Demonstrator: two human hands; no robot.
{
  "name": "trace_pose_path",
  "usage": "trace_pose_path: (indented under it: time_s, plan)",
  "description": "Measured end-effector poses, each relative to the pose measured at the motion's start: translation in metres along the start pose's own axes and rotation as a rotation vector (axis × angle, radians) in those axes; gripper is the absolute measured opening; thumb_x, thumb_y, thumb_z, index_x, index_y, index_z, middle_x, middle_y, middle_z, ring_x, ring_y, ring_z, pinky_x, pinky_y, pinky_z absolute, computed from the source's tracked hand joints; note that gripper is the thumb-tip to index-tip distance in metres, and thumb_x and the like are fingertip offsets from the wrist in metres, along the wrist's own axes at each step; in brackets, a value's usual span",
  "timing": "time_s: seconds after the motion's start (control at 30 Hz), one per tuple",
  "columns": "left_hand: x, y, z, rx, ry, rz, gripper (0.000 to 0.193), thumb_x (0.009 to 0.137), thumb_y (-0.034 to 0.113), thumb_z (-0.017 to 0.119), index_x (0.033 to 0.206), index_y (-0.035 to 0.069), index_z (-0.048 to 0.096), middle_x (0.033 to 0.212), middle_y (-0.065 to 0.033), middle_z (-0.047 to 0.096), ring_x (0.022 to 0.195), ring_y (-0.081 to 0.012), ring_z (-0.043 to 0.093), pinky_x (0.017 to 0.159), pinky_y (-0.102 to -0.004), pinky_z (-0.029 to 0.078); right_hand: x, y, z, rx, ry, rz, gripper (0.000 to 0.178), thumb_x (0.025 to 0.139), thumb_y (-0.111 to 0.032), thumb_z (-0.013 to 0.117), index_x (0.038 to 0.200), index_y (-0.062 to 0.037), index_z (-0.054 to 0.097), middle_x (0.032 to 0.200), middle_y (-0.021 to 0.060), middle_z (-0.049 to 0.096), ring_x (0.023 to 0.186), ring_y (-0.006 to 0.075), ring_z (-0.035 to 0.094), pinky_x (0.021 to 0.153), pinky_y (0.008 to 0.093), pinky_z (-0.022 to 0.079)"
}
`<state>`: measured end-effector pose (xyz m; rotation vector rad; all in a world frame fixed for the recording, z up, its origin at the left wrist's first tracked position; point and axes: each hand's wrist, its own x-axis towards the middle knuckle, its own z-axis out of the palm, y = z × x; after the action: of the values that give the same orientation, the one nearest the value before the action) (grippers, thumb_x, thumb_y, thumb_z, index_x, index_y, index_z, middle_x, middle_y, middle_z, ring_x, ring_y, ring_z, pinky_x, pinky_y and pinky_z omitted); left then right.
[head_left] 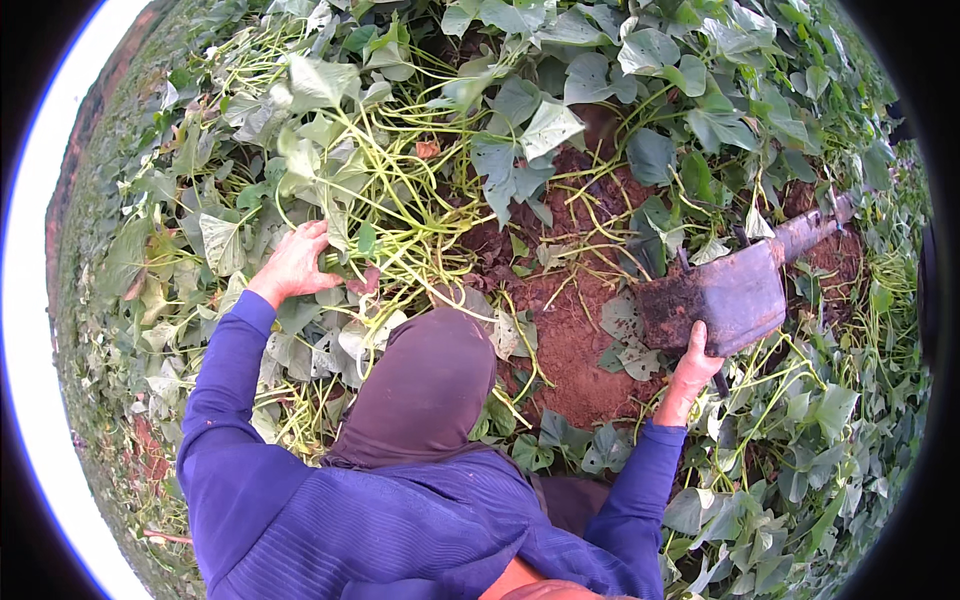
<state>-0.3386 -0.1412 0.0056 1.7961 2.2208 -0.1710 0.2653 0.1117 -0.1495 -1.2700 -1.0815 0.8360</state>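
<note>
My left hand (295,266) reaches into leafy sweet potato vines (405,215), its thumb apart from the fingers. Nothing shows in its grasp, though leaves cover some fingertips. On the right, my right hand (693,372) grips the near edge of a dark, soil-smeared object (722,298). This has a broad, box-like body and a narrower arm running to the upper right, and its exact kind is unclear. My thumb lies on its edge, while the other fingers are hidden beneath it. Pale yellow-green stems bunch together just right of my left hand.
Bare reddish soil (575,365) lies between my knee (425,385) and the dark object. Dense green leaves (690,60) spread across the far side and the right. Several leaves have holes. Loose stems (525,395) trail over the soil near my knee.
</note>
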Motion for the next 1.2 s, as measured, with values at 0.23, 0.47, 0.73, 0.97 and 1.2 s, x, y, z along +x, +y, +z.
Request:
trace_pose_path:
  time_s: [0.23, 0.47, 0.73, 0.97, 1.2]
  plan:
    - [0.063, 0.099, -0.050, 0.063, 0.623, 0.080, 0.093, 0.072, 0.062, 0.083, 0.143, 0.007, 0.061, 0.148, -0.0274, 0.053, 0.136, -0.0461, 0.053, 0.110, -0.0538, 0.046, 0.004, 0.000, 0.006, -0.086, 0.042, -0.075, 0.073, 0.089, -0.028, 0.087, 0.141, 0.0128, 0.055, 0.135, 0.0193, 0.065, 0.112, 0.0287, 0.064, 0.105, 0.0404, 0.049]
    - [0.008, 0.067, 0.103, -0.145, -0.255, -0.122, 0.071, 0.088, 0.063, 0.066, 0.132, 0.007, 0.063, 0.125, -0.0176, 0.067, 0.123, -0.0351, 0.062, 0.100, -0.0493, 0.050, 0.012, -0.011, -0.007, -0.221, -0.019, 0.055, 0.079, 0.094, -0.029, 0.082, 0.151, 0.0111, 0.044, 0.149, 0.0215, 0.055, 0.124, 0.0302, 0.059, 0.111, 0.0417, 0.046]
    - [-0.119, -0.028, 0.131, 0.451, 0.166, 0.034, 0.060, 0.104, 0.048, 0.046, 0.153, 0.013, 0.051, 0.158, -0.0148, 0.050, 0.149, -0.0322, 0.043, 0.124, -0.0513, 0.031, 0.028, -0.013, 0.002, -0.251, 0.055, -0.036, 0.076, 0.093, -0.034, 0.082, 0.142, 0.0150, 0.053, 0.140, 0.0223, 0.063, 0.116, 0.0302, 0.065, 0.105, 0.0415, 0.052]
    - [-0.259, -0.133, 0.096, 0.725, -0.260, -0.723, 0.059, 0.100, 0.043, 0.061, 0.151, 0.014, 0.050, 0.137, -0.0143, 0.057, 0.130, -0.0347, 0.054, 0.109, -0.0609, 0.041, 0.030, -0.007, 0.005, -0.169, -0.004, -0.021, 0.072, 0.094, -0.033, 0.081, 0.142, 0.0145, 0.054, 0.141, 0.0202, 0.062, 0.116, 0.0273, 0.063, 0.106, 0.0401, 0.051]
    - [-0.247, -0.070, 0.193, 0.181, -0.365, -1.023, 0.067, 0.106, 0.023, 0.040, 0.166, 0.004, 0.019, 0.164, -0.0278, 0.035, 0.134, -0.0420, 0.055, 0.111, -0.0634, 0.041, 0.021, -0.013, 0.005, -0.206, -0.011, 0.015, 0.071, 0.094, -0.031, 0.082, 0.141, 0.0145, 0.054, 0.142, 0.0204, 0.061, 0.119, 0.0275, 0.062, 0.107, 0.0400, 0.049]
